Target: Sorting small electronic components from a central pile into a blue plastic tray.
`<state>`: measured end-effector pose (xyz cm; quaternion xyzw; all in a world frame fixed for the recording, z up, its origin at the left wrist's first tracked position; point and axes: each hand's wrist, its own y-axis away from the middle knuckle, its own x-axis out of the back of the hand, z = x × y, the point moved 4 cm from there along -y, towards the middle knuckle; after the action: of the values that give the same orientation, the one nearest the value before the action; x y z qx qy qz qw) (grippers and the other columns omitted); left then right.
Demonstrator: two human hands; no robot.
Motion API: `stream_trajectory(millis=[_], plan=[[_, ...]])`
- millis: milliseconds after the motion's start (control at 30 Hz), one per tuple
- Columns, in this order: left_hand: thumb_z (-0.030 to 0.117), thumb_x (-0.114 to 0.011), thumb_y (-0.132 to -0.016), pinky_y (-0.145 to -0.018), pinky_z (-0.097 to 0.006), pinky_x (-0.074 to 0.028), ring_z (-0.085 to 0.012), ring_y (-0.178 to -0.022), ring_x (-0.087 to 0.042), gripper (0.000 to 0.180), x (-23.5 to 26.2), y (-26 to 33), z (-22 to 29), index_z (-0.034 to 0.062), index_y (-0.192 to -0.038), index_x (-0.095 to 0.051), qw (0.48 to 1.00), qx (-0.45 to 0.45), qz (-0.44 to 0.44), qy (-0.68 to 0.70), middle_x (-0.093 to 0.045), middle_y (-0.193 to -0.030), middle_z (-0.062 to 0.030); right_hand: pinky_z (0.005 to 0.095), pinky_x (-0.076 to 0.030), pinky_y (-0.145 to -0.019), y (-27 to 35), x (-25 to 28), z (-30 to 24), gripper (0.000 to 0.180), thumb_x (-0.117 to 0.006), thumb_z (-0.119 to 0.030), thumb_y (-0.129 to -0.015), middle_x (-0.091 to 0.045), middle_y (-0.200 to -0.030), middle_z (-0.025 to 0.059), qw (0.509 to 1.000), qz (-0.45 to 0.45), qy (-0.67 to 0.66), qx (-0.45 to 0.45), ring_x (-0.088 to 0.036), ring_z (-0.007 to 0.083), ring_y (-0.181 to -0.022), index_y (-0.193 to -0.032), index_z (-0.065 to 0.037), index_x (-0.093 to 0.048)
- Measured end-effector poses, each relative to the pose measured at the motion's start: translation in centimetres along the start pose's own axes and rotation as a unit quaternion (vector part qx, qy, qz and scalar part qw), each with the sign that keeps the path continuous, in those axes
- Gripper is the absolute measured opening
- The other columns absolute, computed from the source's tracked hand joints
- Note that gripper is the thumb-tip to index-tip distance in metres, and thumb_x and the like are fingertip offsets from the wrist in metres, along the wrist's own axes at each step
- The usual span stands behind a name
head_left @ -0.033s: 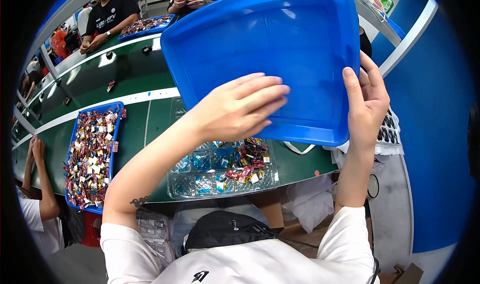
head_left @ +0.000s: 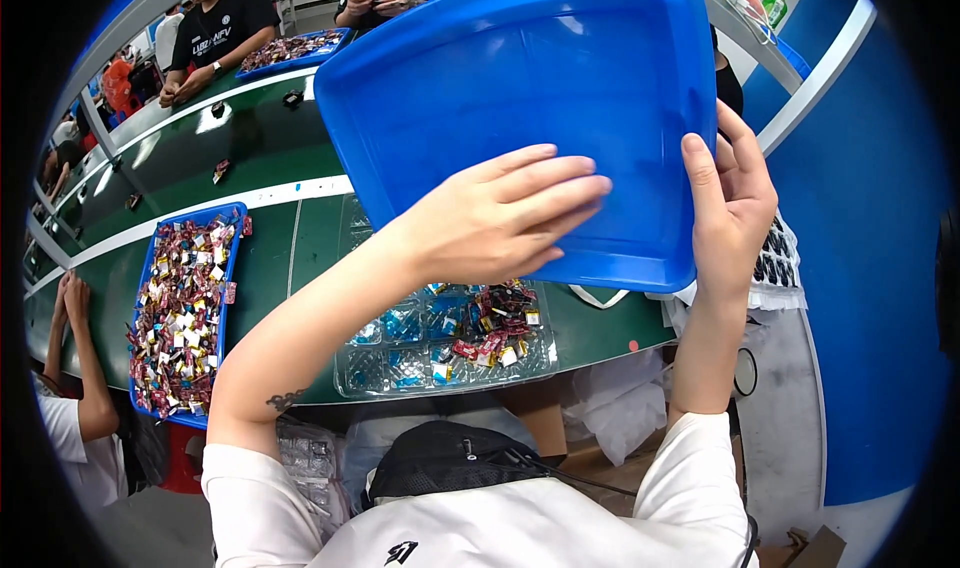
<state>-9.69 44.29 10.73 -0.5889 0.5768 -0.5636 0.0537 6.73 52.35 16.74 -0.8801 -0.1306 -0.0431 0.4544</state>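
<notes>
Tilted up in front of me is a blue plastic tray (head_left: 450, 98), its bare inside facing me. My right hand (head_left: 733, 203) grips its right rim, thumb on the inner side and fingers behind. Across the lower part of the tray's inside reaches my left hand (head_left: 515, 213), fingers stretched out and holding nothing; whether it touches the surface I cannot tell. Below, on the green table, lies a clear plastic compartment tray (head_left: 365, 376), partly hidden by the blue tray and my left arm. Small parts with dark red, white and yellow pieces (head_left: 497, 318) are heaped on its right side.
At left a blue tray (head_left: 240, 230) full of similar small parts lies beside another person's hands (head_left: 72, 303). Beyond runs a green conveyor (head_left: 170, 183) carrying scattered parts. Two people work across it, near another filled tray (head_left: 325, 56). A metal post (head_left: 825, 73) stands at right.
My left hand has slid a little to the right across the tray's inside. The blue tray and my right hand have shifted very slightly left.
</notes>
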Motion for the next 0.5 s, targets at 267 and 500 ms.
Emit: stream_trajectory(millis=[267, 500], plan=[[0.039, -0.061, -0.081, -0.102, -0.038, -0.041, -0.0238, -0.119, -0.048, 0.054, -1.5, 4.5, 0.1, 0.0029, -0.120, -0.057, 0.987, -0.060, -0.147, 0.014, -0.049, -0.128, -0.0104, 0.0263, -0.052, -0.078, -0.4, 2.2, 0.2, 0.038, -0.060, -0.017, -0.090, -0.066, -0.101, 0.0180, 0.998, 0.061, 0.030, 0.004, -0.065, 0.0170, -0.089, -0.121, 0.004, -0.054], [0.018, -0.063, -0.081, -0.100, -0.044, -0.037, -0.0355, -0.120, -0.044, 0.041, 3.2, 4.7, -4.3, 0.0018, -0.118, -0.055, 0.971, 0.226, 0.060, -0.052, -0.047, -0.128, -0.0175, 0.0238, -0.049, -0.081, 0.0, 2.1, 0.8, 0.034, -0.059, -0.011, -0.091, -0.066, -0.102, 0.0144, 0.997, 0.079, 0.026, 0.008, -0.063, 0.0140, -0.091, -0.121, 0.005, -0.053]])
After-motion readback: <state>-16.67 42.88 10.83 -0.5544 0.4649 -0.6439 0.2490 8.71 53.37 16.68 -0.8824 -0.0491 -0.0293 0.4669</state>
